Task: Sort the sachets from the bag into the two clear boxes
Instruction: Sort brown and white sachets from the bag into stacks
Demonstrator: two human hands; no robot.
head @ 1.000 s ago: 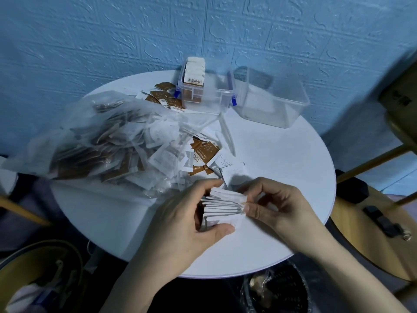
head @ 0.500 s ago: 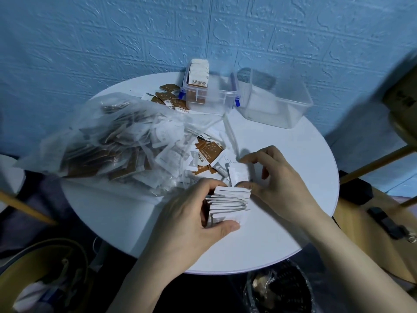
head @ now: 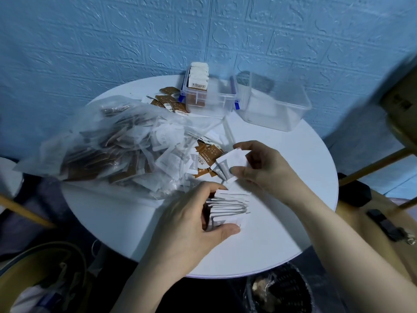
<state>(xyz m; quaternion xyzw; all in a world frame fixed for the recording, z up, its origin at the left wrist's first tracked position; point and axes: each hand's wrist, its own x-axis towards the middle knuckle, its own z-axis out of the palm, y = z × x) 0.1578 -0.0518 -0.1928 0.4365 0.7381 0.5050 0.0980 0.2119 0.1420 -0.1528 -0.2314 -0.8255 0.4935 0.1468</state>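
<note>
My left hand (head: 191,224) grips a stack of white sachets (head: 230,207) on edge near the front of the round white table (head: 293,222). Just beyond it, my right hand (head: 268,168) pinches a single white sachet (head: 232,160) between thumb and fingers. A clear plastic bag (head: 117,147) full of brown and white sachets lies on the table's left half, with loose brown sachets (head: 207,158) spilled at its mouth. At the back stand two clear boxes: the left box (head: 209,98) holds a row of white sachets, the right box (head: 275,109) looks empty.
More brown sachets (head: 169,101) lie left of the back boxes. A blue textured wall rises behind the table. A wooden chair (head: 383,211) stands to the right, a bin (head: 279,292) below the front edge, and another chair (head: 45,267) at the lower left.
My right hand has moved away from the stack towards the spilled pile and picked up one white sachet. My left hand keeps holding the stack in place.
</note>
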